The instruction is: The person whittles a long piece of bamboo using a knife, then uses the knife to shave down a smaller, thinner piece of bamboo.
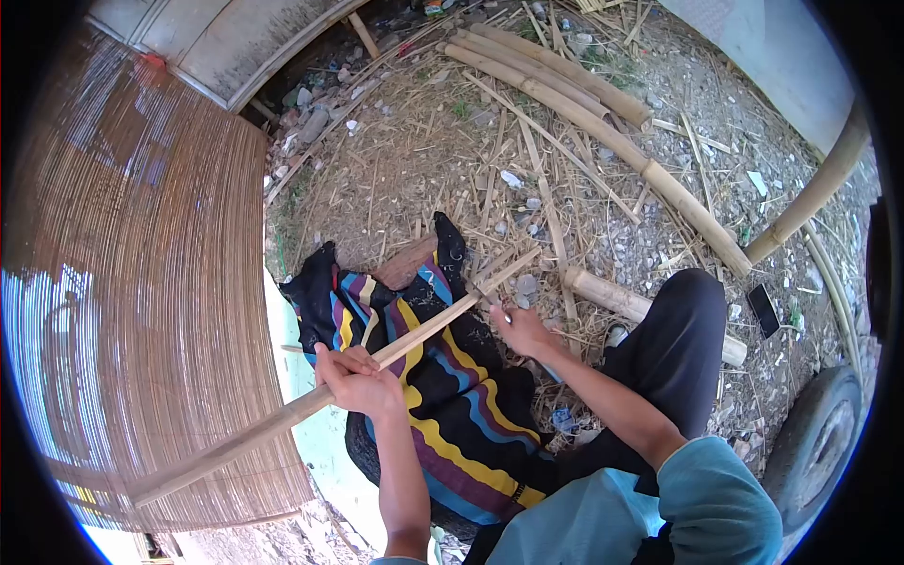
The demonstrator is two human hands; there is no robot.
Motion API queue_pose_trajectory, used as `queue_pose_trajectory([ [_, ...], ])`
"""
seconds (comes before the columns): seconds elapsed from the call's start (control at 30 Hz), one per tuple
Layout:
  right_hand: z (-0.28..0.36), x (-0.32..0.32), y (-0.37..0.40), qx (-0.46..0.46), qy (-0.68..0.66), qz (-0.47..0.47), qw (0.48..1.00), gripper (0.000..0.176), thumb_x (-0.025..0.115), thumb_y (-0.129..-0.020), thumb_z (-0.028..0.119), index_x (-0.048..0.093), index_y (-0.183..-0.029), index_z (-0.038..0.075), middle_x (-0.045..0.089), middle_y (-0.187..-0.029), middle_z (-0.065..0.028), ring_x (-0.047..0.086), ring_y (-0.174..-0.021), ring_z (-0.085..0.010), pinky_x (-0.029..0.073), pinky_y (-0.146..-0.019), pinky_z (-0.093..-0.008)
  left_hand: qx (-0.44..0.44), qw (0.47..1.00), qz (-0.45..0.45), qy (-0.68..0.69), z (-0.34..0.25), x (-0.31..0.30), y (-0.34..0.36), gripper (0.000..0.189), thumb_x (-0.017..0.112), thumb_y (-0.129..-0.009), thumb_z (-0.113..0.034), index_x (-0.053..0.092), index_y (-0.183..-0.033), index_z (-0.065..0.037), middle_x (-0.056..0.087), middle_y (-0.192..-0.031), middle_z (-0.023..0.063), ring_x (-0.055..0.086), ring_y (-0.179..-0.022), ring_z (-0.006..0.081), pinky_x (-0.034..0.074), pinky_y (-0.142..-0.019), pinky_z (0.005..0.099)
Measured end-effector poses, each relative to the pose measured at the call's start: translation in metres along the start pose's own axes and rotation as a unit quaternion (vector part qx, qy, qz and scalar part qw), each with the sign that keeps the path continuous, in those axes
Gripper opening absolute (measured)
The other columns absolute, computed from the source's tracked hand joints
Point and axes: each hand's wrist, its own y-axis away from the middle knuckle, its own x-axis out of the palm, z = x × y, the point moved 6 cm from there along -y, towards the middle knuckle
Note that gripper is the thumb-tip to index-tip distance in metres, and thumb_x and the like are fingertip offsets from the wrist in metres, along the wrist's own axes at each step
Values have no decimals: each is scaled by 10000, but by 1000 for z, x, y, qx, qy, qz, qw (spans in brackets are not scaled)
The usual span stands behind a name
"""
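Note:
A long pale bamboo strip slants from the lower left to the upper right across my lap, and its far end is split. My left hand is closed around it near the middle. In my right hand is a knife, its blade against the strip close to the split end. Most of the knife's handle is hidden by my fingers and forearm. Beneath the strip, a black cloth with yellow, blue and purple stripes covers my left leg. A reddish-brown block lies just beyond the cloth.
A thin-slatted bamboo screen stands at my left. Several thick bamboo poles lie ahead among shavings and rubble, and a short pole is by my right knee. A phone and a tyre are on the right.

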Motion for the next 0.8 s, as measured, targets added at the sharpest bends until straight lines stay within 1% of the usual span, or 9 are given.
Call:
queue_pose_trajectory([
  [0.13, 90, -4, 46, -155, -50, 81, 983, 513, 436, -884, 453, 592, -889, -36, 570, -650, -272, 582, -690, -439, 469, -682, -470, 31, 999, 18, -21, -4, 11, 5, 484, 501, -898, -217, 285, -471, -147, 245, -381, -6, 229, -309, 87, 206, -340, 221],
  [0.17, 106, -13, 58, -180, -47, 58, 981, 469, 462, -880, 423, 578, -869, -31, 565, -641, -270, 575, -675, -442, 465, -650, -478, 35, 999, 18, -22, -4, 12, 5, 482, 504, -898, -219, 283, -475, -150, 245, -381, -7, 229, -309, 87, 207, -339, 219],
  [0.27, 78, -4, 40, -247, -63, 8, 967, 450, 467, -881, 403, 572, -848, -34, 564, -634, -265, 580, -673, -436, 461, -627, -488, 37, 999, 18, -13, -4, 12, 6, 464, 498, -900, -196, 289, -489, -141, 243, -386, -9, 237, -315, 84, 210, -346, 221],
  [0.33, 9, 8, 3, -85, -20, -98, 991, 443, 482, -870, 409, 593, -874, -20, 584, -661, -261, 594, -692, -430, 473, -630, -477, 37, 999, 21, -1, -4, 11, 5, 448, 490, -903, -172, 297, -500, -130, 242, -391, -10, 245, -322, 82, 212, -354, 226],
  [0.5, -10, 6, -27, -20, -1, 1, 1000, 458, 463, -879, 431, 592, -862, -8, 591, -665, -248, 593, -686, -427, 473, -635, -475, 23, 999, -24, -34, 1, -5, -5, 442, 508, -896, -161, 302, -505, -129, 260, -387, 0, 246, -320, 85, 218, -358, 233],
  [0.53, 7, 4, -20, -21, -1, -1, 1000, 458, 463, -879, 431, 592, -862, -8, 591, -665, -248, 593, -686, -427, 473, -635, -475, 41, 999, -7, -31, 2, 1, -6, 440, 508, -897, -157, 304, -508, -129, 260, -387, -1, 246, -321, 85, 215, -358, 232],
  [0.67, 95, 8, 26, -272, -38, 57, 960, 387, 510, -856, 395, 575, -892, 16, 573, -619, -223, 595, -650, -406, 474, -616, -467, 40, 999, 2, -14, 5, -4, -11, 438, 507, -901, -154, 306, -513, -128, 260, -386, -7, 238, -321, 81, 209, -361, 227],
  [0.73, 89, 16, 28, -295, -35, 65, 953, 368, 522, -848, 380, 568, -885, 17, 574, -629, -228, 591, -643, -410, 471, -610, -471, 40, 999, -7, -30, 1, 3, -9, 443, 508, -902, -156, 301, -511, -127, 257, -387, -9, 239, -323, 79, 207, -360, 227],
  [0.8, 46, 24, 3, -249, -29, -33, 967, 369, 521, -850, 379, 573, -870, 14, 581, -643, -226, 593, -658, -410, 469, -620, -479, 40, 999, -17, -23, 1, 4, -9, 427, 508, -903, -154, 316, -523, -122, 264, -387, -9, 244, -324, 80, 207, -357, 226],
])
